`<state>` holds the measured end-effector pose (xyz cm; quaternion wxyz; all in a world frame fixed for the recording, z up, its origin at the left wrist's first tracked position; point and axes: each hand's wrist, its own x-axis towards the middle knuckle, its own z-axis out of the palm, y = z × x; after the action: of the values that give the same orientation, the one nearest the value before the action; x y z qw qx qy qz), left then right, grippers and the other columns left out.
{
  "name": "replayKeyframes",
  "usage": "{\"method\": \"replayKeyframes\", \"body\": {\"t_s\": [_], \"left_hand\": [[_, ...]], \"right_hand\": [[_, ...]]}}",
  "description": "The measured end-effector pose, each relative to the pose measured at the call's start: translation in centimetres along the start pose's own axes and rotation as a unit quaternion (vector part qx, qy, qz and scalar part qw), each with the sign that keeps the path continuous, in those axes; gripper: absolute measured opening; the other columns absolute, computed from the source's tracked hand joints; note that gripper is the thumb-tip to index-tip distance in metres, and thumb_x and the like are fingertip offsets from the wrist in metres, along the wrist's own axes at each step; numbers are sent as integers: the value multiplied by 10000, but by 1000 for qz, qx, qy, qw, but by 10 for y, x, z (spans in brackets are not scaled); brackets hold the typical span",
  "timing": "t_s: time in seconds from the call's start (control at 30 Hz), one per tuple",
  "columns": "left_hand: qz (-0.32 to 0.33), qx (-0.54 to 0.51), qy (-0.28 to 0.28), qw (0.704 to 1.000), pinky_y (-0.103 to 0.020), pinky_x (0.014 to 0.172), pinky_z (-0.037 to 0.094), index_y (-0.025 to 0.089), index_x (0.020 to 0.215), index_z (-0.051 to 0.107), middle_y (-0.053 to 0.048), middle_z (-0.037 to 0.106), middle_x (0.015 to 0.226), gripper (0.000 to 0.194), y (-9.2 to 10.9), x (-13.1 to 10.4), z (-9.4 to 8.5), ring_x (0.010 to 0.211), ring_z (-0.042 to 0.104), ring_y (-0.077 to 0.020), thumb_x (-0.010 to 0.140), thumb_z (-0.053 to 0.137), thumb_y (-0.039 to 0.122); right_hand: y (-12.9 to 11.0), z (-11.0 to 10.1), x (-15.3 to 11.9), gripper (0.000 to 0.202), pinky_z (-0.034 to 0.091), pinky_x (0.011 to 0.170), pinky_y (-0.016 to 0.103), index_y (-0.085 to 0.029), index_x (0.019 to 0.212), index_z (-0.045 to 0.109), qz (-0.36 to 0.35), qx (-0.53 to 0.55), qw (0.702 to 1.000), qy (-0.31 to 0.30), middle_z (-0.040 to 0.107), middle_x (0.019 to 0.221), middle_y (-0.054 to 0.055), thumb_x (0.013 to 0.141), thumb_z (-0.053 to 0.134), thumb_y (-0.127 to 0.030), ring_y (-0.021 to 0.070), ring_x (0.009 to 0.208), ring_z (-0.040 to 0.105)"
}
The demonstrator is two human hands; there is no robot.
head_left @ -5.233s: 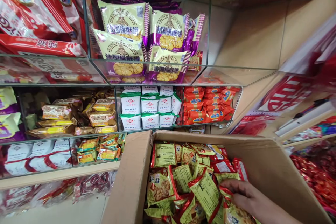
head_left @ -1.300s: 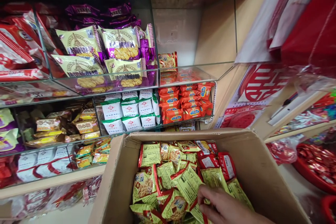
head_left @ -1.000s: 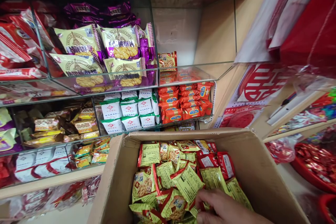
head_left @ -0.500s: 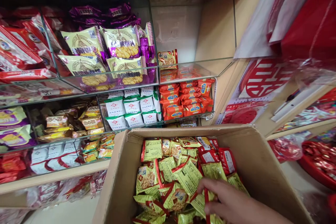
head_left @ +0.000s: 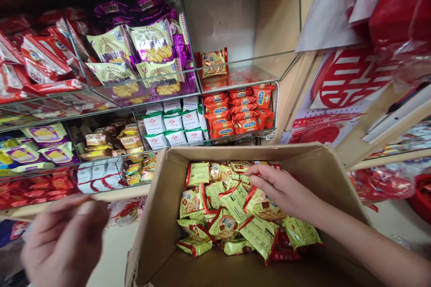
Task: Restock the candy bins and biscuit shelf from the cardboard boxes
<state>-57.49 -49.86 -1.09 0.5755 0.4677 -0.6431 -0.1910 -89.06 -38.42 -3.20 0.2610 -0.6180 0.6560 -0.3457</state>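
An open cardboard box holds several yellow-green snack packets with red edges. Over its right part is my right hand, fingers bent and reaching to the packets near the back; whatever its fingertips pinch is too small to make out. My left hand is raised left of the box, blurred, its fingers curled together, and its inside is hidden. One similar packet stands on the glass shelf above, in the right-hand compartment.
Glass shelves hold purple-and-cream biscuit packs, white-green packs and orange-red packs. Red-and-white paper decorations hang at the right. A red basin is at the right edge.
My left hand has come into view at the lower left. My right hand has moved toward the back of the box, and some packets have shifted. The view has tilted slightly.
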Motion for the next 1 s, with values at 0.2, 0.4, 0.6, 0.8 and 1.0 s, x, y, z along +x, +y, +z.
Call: {"method": "replayKeyframes", "body": {"t_s": [0.2,0.4,0.6,0.8,1.0], "left_hand": [[-60,-73,-613,785,-273,664,513,276,1347,107,-95,493,1148,755,86,-36,96,858,582,-175,757,577,305],[-159,-180,-624,744,-257,628,510,179,1208,347,-61,562,969,472,72,-59,141,734,597,-144,794,528,319],[-230,-259,-531,774,-242,594,515,154,1098,352,-75,611,912,457,76,-62,146,655,631,-146,762,583,359],[-231,-343,-530,741,-180,444,462,199,1190,224,-85,612,902,543,74,-65,154,557,629,-137,797,516,433],[-159,-369,-511,760,-191,480,464,229,1266,127,-86,614,911,635,78,-49,155,582,618,-125,802,475,488]], "right_hand": [[-35,3,10,194,363,594,235,-219,853,519,-112,33,992,36,578,727,-29,874,349,-311,107,659,521],[-12,-4,5,176,378,637,241,-210,783,527,-29,116,981,156,588,707,-26,826,430,-351,121,673,536],[14,2,9,381,382,588,283,-211,692,481,73,168,962,203,544,644,-11,810,324,-538,169,639,516],[14,4,13,386,379,586,286,-211,670,451,95,207,941,252,476,611,-15,812,312,-542,163,610,457],[4,-6,8,464,469,649,309,-242,977,399,-7,390,909,148,601,786,18,661,583,-526,188,715,574]]}}
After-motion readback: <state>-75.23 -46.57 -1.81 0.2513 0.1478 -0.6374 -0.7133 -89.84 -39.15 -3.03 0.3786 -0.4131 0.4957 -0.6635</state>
